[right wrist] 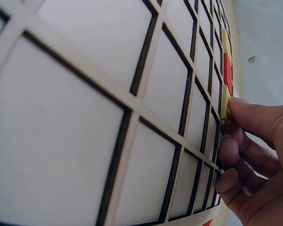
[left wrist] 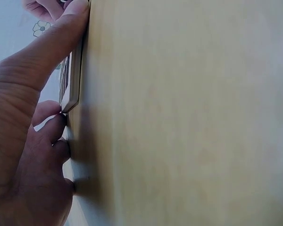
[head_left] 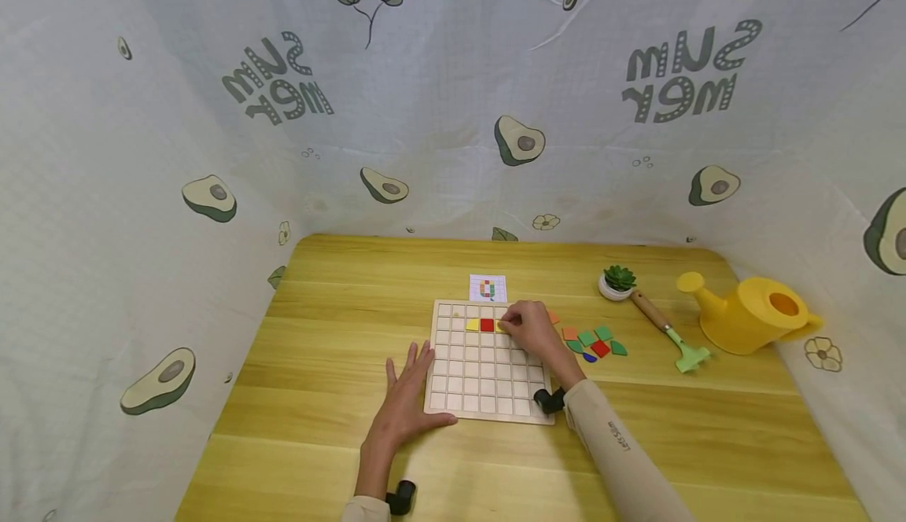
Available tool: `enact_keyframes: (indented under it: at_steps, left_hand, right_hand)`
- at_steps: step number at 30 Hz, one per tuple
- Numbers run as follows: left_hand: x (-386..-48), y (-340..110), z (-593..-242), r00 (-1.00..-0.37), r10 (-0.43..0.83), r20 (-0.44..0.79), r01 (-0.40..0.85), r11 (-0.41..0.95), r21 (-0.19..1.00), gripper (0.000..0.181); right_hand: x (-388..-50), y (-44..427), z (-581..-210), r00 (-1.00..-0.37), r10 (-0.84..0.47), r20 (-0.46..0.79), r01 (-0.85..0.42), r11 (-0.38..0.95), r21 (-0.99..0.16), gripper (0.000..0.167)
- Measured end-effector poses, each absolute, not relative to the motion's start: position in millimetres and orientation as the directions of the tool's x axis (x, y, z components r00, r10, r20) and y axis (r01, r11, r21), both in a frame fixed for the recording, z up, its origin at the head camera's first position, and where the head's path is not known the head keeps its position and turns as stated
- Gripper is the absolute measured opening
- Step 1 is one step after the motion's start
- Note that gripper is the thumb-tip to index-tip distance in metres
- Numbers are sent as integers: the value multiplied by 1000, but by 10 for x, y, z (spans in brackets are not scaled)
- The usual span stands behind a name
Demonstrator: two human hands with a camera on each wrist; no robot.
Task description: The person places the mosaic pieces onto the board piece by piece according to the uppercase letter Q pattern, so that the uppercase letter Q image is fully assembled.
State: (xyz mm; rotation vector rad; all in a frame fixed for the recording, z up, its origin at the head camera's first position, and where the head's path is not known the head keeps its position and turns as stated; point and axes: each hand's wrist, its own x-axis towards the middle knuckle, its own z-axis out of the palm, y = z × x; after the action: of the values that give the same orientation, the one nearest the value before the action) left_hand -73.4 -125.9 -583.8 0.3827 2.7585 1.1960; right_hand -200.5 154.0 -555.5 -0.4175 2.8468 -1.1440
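A wooden grid board point(head_left: 488, 386) lies on the table. In one of its upper rows a yellow tile point(head_left: 473, 325) and a red square tile point(head_left: 487, 325) sit side by side. Just right of the red one, my right hand point(head_left: 532, 332) holds a second yellow tile point(right wrist: 225, 102) between thumb and fingers, at a cell of the same row; the fingers partly cover it. My left hand point(head_left: 403, 406) rests at the board's lower left corner, fingers spread along the left side and thumb at the front edge. A card point(head_left: 474, 289) with a coloured tile pattern lies behind the board.
Right of the board lie several loose tiles, among them a green square point(head_left: 603, 332), a red square point(head_left: 600, 348) and a blue piece point(head_left: 590, 358). Farther right are a potted succulent point(head_left: 617, 282), a small hand rake point(head_left: 665, 325) and a yellow watering can point(head_left: 750, 314).
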Motion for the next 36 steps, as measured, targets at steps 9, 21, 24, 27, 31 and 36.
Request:
enact_keyframes:
  at_steps: [9,21,24,27,31,36]
  left_hand:
    - [-730,-1283,-5833,-964,265,-8,174,654,736,122]
    - [-707,-1290,-5819,-964,267,-4,176,647,742,122]
    - [-705,-1291,-5821,-964,267,-1,180,651,738,122]
    - [-709,-1286,-5817,-963,269,10,189,647,739,122]
    - [-711,-1276,-5814,-963,269,7,186,648,739,123]
    - [-717,-1263,-5818,-961,275,-16,174,654,736,124]
  right_hand:
    - [-2014,1494,-5534,-969,-244,42,-205,694,-690,5]
    - [-1927,1680,-5438,-958,-257,129,-270,651,-709,8]
    - [-1868,1822,-5382,-947,-279,159,-308,647,-698,8]
    - [-1810,2002,-5344,-937,-292,190,-340,647,-683,8]
    - [-1741,2277,-5328,-925,-313,214,-372,639,-673,9]
    - [-1687,2613,-5319,-932,-302,200,-356,661,-661,15]
